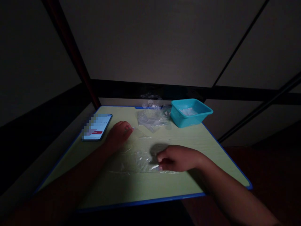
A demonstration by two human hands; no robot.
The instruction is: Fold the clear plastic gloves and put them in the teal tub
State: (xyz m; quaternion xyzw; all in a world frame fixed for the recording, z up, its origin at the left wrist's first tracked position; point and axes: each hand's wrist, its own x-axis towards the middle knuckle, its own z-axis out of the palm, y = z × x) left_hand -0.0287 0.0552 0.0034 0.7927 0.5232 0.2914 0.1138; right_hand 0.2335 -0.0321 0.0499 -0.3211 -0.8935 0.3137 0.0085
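Note:
A clear plastic bag lies spread over the middle of the small table, wrinkled and glossy along its near part. At its far left corner, my left hand is closed with the fingertips pinching the film. My right hand bends down over the near right part of the bag, thumb and fingers curled together on the plastic. Part of the bag's right side is hidden beneath that hand.
The table is pale with a blue rim. A lit phone lies at the left. More clear plastic bags are heaped at the back. A turquoise basket with whitish contents stands back right. Panelled walls rise behind.

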